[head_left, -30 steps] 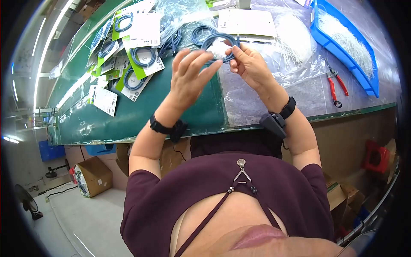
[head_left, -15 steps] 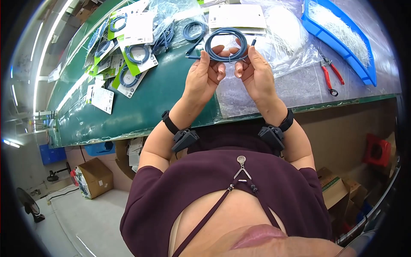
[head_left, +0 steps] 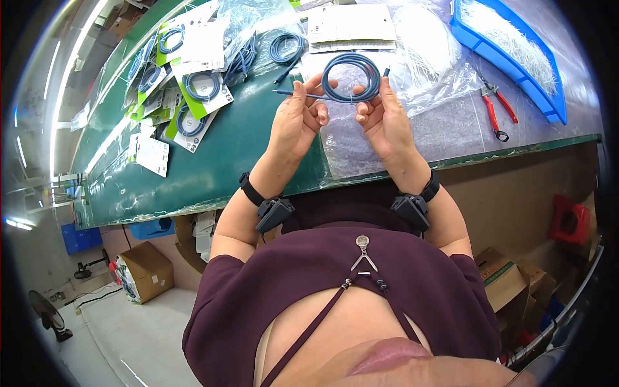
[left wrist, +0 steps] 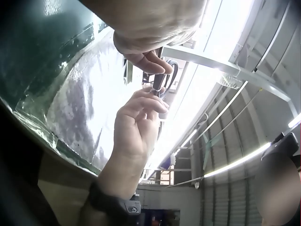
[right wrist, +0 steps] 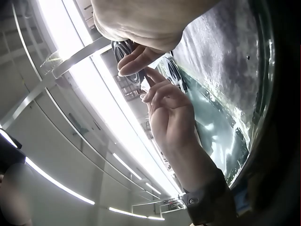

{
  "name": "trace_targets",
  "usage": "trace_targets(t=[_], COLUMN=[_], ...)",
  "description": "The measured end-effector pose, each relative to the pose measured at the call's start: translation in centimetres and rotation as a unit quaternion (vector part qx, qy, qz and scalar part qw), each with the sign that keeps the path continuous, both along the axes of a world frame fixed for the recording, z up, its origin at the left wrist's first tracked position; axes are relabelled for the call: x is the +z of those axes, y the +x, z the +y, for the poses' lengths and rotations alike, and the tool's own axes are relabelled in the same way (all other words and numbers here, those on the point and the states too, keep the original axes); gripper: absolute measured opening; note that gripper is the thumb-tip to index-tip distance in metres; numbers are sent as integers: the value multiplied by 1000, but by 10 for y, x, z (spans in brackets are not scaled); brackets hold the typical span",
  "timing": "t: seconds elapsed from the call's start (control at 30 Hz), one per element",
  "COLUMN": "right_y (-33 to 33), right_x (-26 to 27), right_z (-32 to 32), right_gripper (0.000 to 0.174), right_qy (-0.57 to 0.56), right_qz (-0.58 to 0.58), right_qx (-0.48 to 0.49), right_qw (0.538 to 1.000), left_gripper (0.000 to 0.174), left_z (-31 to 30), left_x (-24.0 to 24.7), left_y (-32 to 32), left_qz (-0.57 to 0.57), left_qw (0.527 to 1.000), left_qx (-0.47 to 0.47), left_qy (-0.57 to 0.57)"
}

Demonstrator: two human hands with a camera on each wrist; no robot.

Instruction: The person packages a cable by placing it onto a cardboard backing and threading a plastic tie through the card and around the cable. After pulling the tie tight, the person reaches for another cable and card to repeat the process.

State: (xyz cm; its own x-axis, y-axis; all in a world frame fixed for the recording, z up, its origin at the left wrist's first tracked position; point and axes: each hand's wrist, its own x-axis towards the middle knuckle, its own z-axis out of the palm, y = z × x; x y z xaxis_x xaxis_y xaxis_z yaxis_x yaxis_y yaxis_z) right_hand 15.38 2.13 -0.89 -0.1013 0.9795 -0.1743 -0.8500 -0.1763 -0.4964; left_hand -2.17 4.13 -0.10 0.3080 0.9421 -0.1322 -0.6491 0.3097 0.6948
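A thin blue cable wound into a small coil (head_left: 352, 58) is up in the air over the clear plastic sheet (head_left: 361, 151) on the green table (head_left: 213, 155). The left hand (head_left: 298, 119) pinches its left side, the right hand (head_left: 385, 119) its right. Light, limp and springy, I judge: grip across all loops. A second ago the left hand's fingers were spread open.

Matt blue rubbery cable coil (head_left: 351, 77); glossy green table (head_left: 219, 155); crinkled clear plastic sheet (head_left: 438, 129)
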Motion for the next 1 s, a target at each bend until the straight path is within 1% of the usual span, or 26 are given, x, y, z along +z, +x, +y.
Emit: trace_targets(t=[0.13,0.27,0.37,0.4,0.43,0.5,0.53,0.63,0.67,0.7,0.77,0.8,0.83,0.87,0.9,0.93,1.0], right_y=[-1,-2,-6,-7,-6,0,1,4,5,5,6,6,7,7,7,7,6], right_x=[1,0,-1,-2,-4,-8,-6,-1,1,0,-1,-2,-3,-7,-9,-10,-8], right_z=[0,-2,-6,-6,-7,-7,-7,-7,-8,-9,-11,-12,-12,-10,-8,-6,-5], right_gripper=[32,31,31,31,31,31,32,33,34,34,35,36,36,35,36,37,36], right_qy=[19,10,-6,-14,-15,39,65,44,34,32,53,64,62,93,124,153,171], right_qz=[-8,-30,-48,-57,-57,-130,-166,-182,-191,-192,-255,-285,-285,-387,-484,-574,-577], right_qx=[1,-11,0,6,6,11,13,-7,-16,-15,13,27,28,5,-19,-43,-62], right_qw=[1000,999,999,998,998,991,984,982,981,981,966,956,956,917,866,803,796], left_gripper=[50,51,45,45,43,41,41,33,33,33,33,33,32,30,29,29,27], left_z=[0,3,12,13,15,17,18,20,20,21,23,22,21,20,19,20,19], left_x=[6,13,17,16,15,12,10,3,4,6,10,12,14,16,18,20,22], left_y=[1,3,-3,-3,-4,-6,-7,-8,-7,-6,-5,-4,-3,-1,0,0,1], left_qz=[9,32,89,88,168,325,325,407,405,431,482,481,499,517,535,535,520], left_qw=[1000,999,994,994,981,933,933,892,893,876,840,841,827,812,796,796,793], left_qx=[-12,-23,-38,-38,-56,-91,-92,-151,-152,-162,-182,-182,-187,-192,-197,-197,-231], left_qy=[-2,3,49,49,75,126,125,127,125,140,171,169,179,190,202,202,219])
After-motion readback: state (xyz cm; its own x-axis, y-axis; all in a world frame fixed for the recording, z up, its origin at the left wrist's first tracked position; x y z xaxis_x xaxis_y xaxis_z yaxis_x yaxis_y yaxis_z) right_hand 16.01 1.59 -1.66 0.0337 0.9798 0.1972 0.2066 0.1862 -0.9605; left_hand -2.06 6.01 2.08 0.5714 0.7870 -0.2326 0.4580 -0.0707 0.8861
